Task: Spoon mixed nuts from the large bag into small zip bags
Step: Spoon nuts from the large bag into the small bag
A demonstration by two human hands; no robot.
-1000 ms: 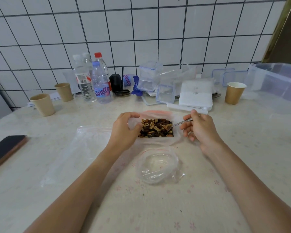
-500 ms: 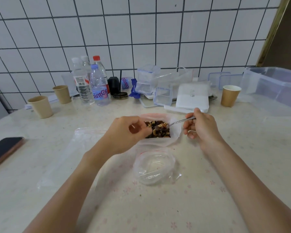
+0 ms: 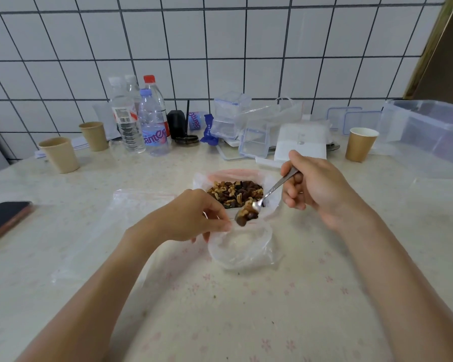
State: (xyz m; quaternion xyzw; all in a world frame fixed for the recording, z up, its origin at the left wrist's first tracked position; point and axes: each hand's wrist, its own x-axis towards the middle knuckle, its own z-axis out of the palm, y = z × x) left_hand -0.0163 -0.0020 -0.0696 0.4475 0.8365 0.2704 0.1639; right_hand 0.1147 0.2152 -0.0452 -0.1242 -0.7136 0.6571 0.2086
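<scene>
The large clear bag (image 3: 233, 176) lies open on the table with mixed nuts (image 3: 234, 192) inside. Just in front of it sits a small clear zip bag (image 3: 242, 248), its mouth held open. My left hand (image 3: 191, 218) pinches the small bag's rim at its left edge. My right hand (image 3: 314, 184) grips a metal spoon (image 3: 275, 189) by the handle. The spoon's bowl carries a heap of nuts (image 3: 247, 214) and hangs over the small bag's far rim.
Empty flat zip bags (image 3: 107, 231) lie at the left. A dark phone (image 3: 4, 218) rests near the left edge. Paper cups (image 3: 59, 154), water bottles (image 3: 153, 126), clear boxes (image 3: 254, 138), another cup (image 3: 360, 143) and a big plastic bin (image 3: 429, 134) line the back.
My right hand lifted the spoon out of the large bag with a load of nuts and brought it toward me. My left hand left the large bag's rim and took the small bag's rim.
</scene>
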